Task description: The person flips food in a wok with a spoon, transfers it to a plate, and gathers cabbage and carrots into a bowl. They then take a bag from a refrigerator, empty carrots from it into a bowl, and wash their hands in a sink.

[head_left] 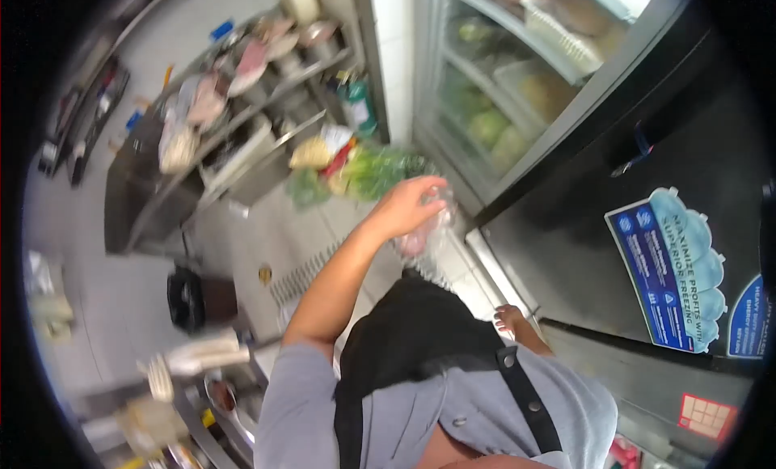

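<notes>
- Hanging from the left hand (411, 207), a clear plastic bag (435, 231) is gripped near its top by bent fingers; something pinkish is enclosed in it, too blurred to be named.
- The bag is held out ahead of the black apron (416, 327), over the tiled floor (323, 222).
- The right hand (509, 318) is held low at the other side, its fingers slightly bent, near the base of the black freezer (566, 251); whether anything is held or touched by it cannot be told.
- Just beyond the left hand, green leafy vegetables (372, 171) are seen in clear plastic, with a yellowish pack (311, 154) and a red pack (339, 159) placed beside them.
- A green container (360, 109) is set behind these, near the white wall (394, 85).
- Round green vegetables (487, 128) are kept behind the glass door (517, 97) of a fridge.
- The freezer is marked with a blue sticker (667, 271), on which "Maximize profits with superior freezing" is printed.
- Off to the left, metal shelves (267, 105) are crowded with pots and bags, and a bin (212, 297) is lined with a black bag.
</notes>
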The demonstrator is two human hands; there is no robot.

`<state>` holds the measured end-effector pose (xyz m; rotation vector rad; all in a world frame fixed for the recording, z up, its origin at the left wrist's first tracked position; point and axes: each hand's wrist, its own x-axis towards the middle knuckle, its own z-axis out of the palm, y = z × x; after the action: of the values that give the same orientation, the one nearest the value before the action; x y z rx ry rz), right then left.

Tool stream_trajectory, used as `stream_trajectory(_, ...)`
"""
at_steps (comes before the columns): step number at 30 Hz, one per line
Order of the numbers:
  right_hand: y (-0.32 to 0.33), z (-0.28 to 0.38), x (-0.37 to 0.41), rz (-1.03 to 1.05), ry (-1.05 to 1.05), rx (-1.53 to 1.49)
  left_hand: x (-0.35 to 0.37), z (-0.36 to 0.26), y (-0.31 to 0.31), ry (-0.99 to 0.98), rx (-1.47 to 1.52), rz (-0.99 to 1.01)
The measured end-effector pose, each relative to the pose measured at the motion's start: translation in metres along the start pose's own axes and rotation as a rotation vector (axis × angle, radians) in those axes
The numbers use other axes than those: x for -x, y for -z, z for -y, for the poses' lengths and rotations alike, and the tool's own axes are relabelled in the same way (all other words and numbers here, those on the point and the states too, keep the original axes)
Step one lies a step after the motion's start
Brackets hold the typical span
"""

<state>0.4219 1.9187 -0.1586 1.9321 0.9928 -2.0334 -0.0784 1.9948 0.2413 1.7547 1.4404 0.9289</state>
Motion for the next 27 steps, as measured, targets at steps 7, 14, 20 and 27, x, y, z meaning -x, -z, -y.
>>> stream_trajectory(7, -0.039, 0.298, 0.079, -0.428, 0.673, 0.199, -0.210, 0.027, 0.138, -0.103, 0.064, -0.202)
stream_trajectory(14, -0.095, 0.376, 0.168, -0.692, 0.779, -0.432, -0.492, 0.033, 0.296, -0.295, 0.163, -0.439)
stream_trajectory(20, -0.186, 0.454, 0.235, -0.960, 0.751, -0.722, -0.650, 0.045, 0.349, -0.167, 0.195, -0.428)
stream_trajectory(27, -0.226, 0.618, 0.296, -1.023, 0.992, -0.543, -0.642, 0.064, 0.368, -0.272, 0.129, -0.366)
